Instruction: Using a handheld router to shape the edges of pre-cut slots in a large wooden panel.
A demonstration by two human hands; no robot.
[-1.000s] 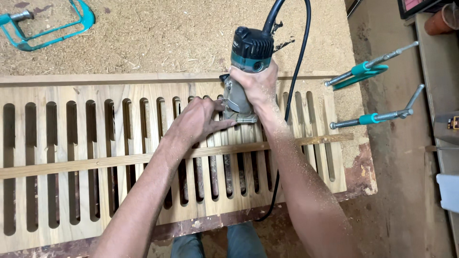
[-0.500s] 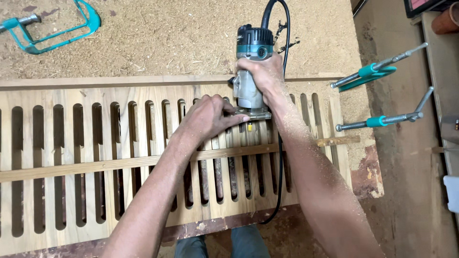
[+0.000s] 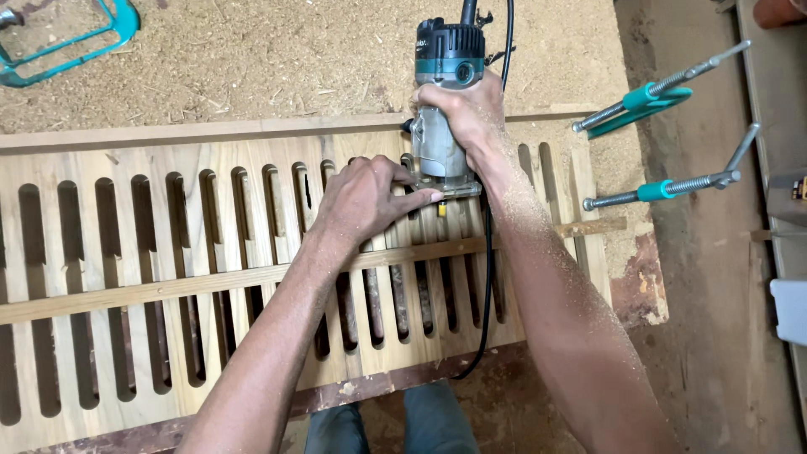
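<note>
Hands [image 3: 370, 197] grip router [image 3: 443, 109] on slotted wood [image 3: 210, 252].

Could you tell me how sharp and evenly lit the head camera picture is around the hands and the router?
Head view: soft, even light, no glare; the right hand gripping the router and the left hand at its base are sharp, with sawdust visible on the forearm. The slotted wooden panel is crisp too; the teal clamps bend slightly toward the frame edge.

1 router [image 3: 445, 109], 2 bar clamps [image 3: 647, 97], 1 slotted panel [image 3: 210, 244].
</note>
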